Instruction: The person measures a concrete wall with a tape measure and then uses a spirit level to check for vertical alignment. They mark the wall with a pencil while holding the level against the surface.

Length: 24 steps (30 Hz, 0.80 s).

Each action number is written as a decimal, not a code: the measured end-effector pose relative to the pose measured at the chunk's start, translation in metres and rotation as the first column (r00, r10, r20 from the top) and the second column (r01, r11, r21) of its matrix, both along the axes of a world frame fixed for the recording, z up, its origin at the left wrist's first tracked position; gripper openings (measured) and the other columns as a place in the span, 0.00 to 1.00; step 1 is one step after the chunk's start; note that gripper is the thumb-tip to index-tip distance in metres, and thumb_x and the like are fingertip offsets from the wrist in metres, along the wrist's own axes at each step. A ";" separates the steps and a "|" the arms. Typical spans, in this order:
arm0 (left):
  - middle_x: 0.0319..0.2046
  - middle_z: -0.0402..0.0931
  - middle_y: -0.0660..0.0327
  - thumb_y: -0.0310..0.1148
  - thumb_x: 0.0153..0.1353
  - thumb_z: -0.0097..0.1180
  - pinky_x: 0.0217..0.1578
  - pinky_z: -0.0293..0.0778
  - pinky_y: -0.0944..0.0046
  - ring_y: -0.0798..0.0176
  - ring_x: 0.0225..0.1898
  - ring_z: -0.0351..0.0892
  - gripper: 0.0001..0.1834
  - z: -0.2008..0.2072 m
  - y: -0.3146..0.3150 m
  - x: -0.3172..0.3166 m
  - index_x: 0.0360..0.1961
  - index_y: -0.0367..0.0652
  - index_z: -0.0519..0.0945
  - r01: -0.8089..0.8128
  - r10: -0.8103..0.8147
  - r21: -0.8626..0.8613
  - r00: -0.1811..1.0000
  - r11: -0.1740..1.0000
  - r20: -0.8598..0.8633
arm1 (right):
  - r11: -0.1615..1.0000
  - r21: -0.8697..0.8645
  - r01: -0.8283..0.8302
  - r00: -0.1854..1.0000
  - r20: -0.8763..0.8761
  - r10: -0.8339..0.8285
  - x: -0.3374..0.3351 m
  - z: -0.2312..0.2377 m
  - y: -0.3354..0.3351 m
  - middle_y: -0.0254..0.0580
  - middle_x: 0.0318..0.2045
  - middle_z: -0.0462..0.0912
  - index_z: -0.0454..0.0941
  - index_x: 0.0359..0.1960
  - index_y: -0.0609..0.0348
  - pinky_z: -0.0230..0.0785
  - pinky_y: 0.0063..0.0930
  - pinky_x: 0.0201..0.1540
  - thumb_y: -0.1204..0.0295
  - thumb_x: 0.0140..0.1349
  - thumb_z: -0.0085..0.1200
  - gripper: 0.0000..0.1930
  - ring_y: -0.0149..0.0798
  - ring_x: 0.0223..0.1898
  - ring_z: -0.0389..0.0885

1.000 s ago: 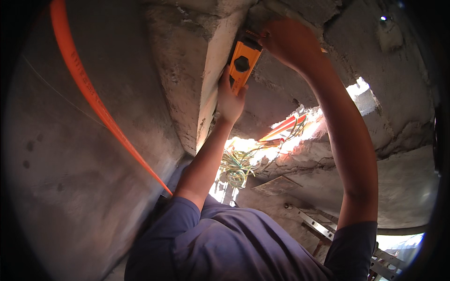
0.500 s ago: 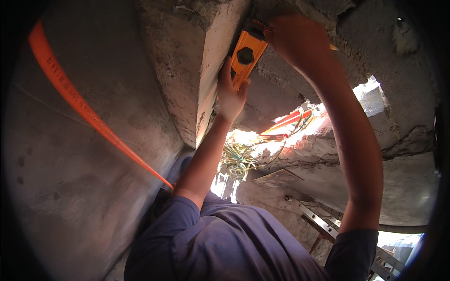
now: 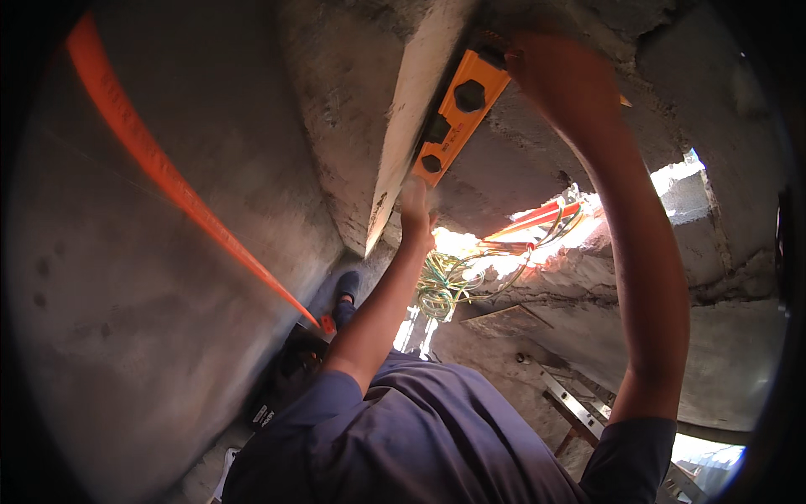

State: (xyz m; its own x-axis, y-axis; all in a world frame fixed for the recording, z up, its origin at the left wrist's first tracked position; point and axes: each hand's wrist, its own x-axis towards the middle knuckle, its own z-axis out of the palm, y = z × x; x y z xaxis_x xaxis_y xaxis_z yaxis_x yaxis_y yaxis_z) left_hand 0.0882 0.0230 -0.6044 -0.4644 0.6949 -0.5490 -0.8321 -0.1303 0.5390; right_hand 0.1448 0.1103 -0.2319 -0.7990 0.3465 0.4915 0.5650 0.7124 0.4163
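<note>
An orange spirit level [image 3: 454,118] with black fittings lies tilted along the edge of a pale concrete beam [image 3: 415,92]. My left hand [image 3: 416,206] is at its lower end, fingers curled and blurred against that end. Up at the far end, my right hand [image 3: 567,80] is closed and smeared by motion beside the level. From behind its fist pokes the tip of a thin yellow-orange stick [image 3: 625,101], like a pencil. The fingertips of my right hand are too dark to make out.
An orange strap-like band [image 3: 168,181] runs down along the grey wall [image 3: 109,311] at left. A tangle of yellow-green wires [image 3: 438,290] and orange tubes [image 3: 537,217] hangs by a bright opening. A metal ladder [image 3: 575,407] stands lower right; a dark bag-like object [image 3: 290,365] is lower left.
My left hand has slid down from around the level's middle to its lower end, uncovering more of it. The view has shifted, and a shoe now shows beyond my left arm.
</note>
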 end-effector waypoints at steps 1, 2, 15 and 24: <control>0.75 0.57 0.57 0.55 0.70 0.65 0.69 0.59 0.39 0.50 0.77 0.56 0.45 -0.009 0.007 -0.005 0.79 0.57 0.55 0.012 -0.016 0.119 0.999 0.993 0.031 | 1.000 -0.025 0.015 1.000 -0.003 -0.015 0.000 0.001 0.000 0.41 0.38 0.86 0.86 0.41 0.50 0.81 0.45 0.38 0.62 0.69 0.60 0.08 0.49 0.35 0.89; 0.75 0.56 0.57 0.58 0.69 0.64 0.69 0.58 0.37 0.49 0.77 0.54 0.46 -0.014 0.015 -0.008 0.80 0.61 0.53 0.025 -0.042 0.221 0.997 0.975 0.072 | 0.998 -0.049 0.032 0.999 -0.006 -0.032 0.001 0.001 -0.001 0.41 0.38 0.86 0.86 0.40 0.50 0.81 0.45 0.38 0.62 0.69 0.60 0.08 0.49 0.35 0.89; 0.75 0.51 0.53 0.55 0.73 0.57 0.75 0.58 0.30 0.41 0.79 0.49 0.43 -0.016 0.042 -0.019 0.79 0.48 0.55 0.089 -0.104 0.183 0.992 0.979 0.069 | 0.996 -0.080 -0.038 0.998 -0.047 0.034 0.004 0.008 -0.006 0.38 0.37 0.87 0.88 0.41 0.50 0.80 0.42 0.38 0.60 0.68 0.62 0.10 0.46 0.35 0.89; 0.82 0.45 0.60 0.58 0.68 0.66 0.70 0.60 0.31 0.40 0.81 0.42 0.51 -0.024 0.041 -0.022 0.82 0.57 0.50 0.123 -0.142 0.212 0.987 0.969 0.077 | 0.974 -0.202 0.104 0.995 0.019 -0.102 0.002 0.022 -0.013 0.42 0.39 0.89 0.90 0.43 0.49 0.81 0.45 0.44 0.58 0.69 0.57 0.13 0.49 0.40 0.90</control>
State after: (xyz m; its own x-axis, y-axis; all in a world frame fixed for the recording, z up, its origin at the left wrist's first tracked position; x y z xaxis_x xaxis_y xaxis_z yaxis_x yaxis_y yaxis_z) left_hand 0.0666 0.0642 -0.6279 -0.3157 0.8494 -0.4229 -0.8935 -0.1161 0.4338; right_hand 0.1469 0.0974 -0.2098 -0.7576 0.5186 0.3963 0.6368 0.7205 0.2745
